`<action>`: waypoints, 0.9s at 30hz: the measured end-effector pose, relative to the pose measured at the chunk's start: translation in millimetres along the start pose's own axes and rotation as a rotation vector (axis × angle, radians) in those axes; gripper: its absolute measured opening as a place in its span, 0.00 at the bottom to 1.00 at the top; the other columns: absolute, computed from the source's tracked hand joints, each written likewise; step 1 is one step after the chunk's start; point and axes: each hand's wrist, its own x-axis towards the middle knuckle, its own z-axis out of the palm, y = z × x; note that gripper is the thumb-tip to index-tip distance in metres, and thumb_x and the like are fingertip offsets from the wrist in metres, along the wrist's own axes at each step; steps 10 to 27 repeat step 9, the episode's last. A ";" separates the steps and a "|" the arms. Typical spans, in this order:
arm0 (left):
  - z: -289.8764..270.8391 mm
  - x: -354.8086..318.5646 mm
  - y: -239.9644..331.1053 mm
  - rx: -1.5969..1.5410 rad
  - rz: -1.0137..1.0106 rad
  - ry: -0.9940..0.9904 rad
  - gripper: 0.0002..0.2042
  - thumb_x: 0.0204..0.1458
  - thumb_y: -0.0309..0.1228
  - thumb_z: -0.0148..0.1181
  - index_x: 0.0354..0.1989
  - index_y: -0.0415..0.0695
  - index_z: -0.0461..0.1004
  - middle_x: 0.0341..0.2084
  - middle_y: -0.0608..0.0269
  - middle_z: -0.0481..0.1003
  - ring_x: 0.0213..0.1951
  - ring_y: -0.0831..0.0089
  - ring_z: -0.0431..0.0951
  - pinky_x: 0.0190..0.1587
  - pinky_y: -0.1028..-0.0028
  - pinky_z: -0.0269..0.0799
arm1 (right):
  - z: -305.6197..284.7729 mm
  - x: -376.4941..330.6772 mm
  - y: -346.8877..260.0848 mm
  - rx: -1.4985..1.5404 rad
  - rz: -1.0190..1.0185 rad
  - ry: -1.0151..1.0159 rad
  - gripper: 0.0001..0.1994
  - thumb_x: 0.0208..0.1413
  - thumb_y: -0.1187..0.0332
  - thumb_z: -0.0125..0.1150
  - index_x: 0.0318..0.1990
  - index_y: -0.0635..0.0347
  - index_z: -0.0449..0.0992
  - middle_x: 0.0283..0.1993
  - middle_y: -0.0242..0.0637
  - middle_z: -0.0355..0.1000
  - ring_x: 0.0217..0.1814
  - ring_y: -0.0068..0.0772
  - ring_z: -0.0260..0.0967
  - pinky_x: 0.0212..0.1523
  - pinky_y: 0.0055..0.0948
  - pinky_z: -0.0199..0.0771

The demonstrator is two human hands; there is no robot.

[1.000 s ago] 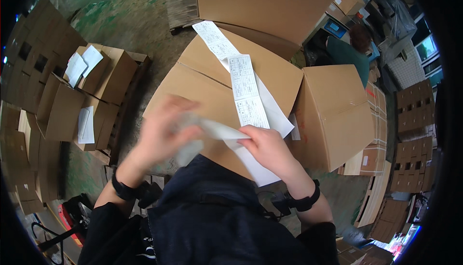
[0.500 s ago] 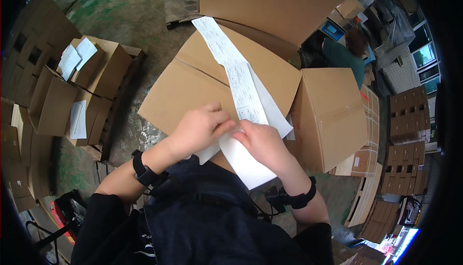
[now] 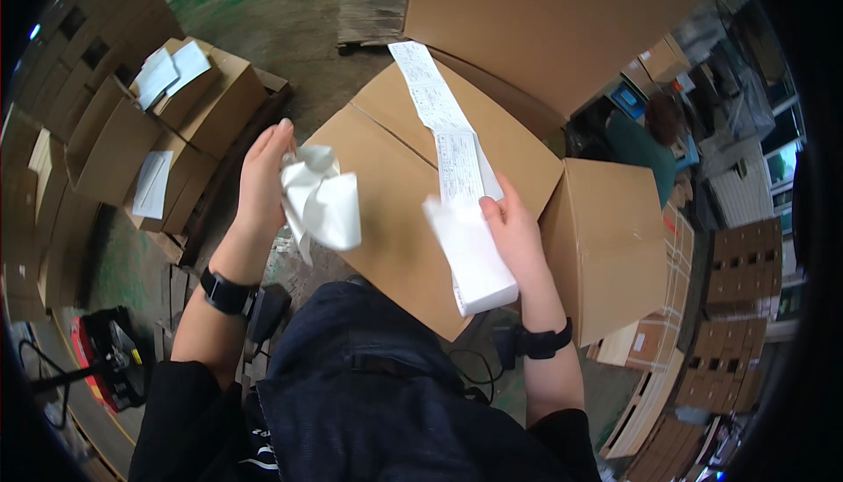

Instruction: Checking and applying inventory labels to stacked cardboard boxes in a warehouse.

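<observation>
My left hand [image 3: 266, 175], raised at the left of the cardboard box, is closed on a crumpled piece of glossy white paper [image 3: 329, 201]. Part of that grip is hidden behind the paper. Over the right half of the box top [image 3: 386, 227], my right hand [image 3: 516, 234] pinches a long strip of printed labels [image 3: 455, 161], thumb on top. The strip's printed length runs away from me across the box to its far edge. Its near end, blank and white, hangs folded beside my right hand, slightly blurred.
A large upright cardboard sheet or box [image 3: 544, 25] rises behind. Another carton [image 3: 610, 254] stands at the right, near a person in green [image 3: 645, 144]. Stacked cartons with papers [image 3: 219, 100] sit on a pallet at the left. A red and black machine [image 3: 105, 359] is lower left.
My hands, together at the strip before, have moved apart. The left has gone left and up with the crumpled white paper; the right has shifted slightly right, still holding the strip.
</observation>
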 end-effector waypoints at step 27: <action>8.0 -101.1 21.2 -0.097 0.051 0.141 0.08 0.49 0.29 0.50 0.38 0.44 0.67 0.22 0.74 0.63 0.25 0.86 0.61 0.28 0.85 0.56 | -71.8 -20.4 -40.9 0.411 -0.162 -0.261 0.31 0.45 0.67 0.61 0.59 0.53 0.57 0.51 0.39 0.63 0.48 0.42 0.63 0.45 0.35 0.66</action>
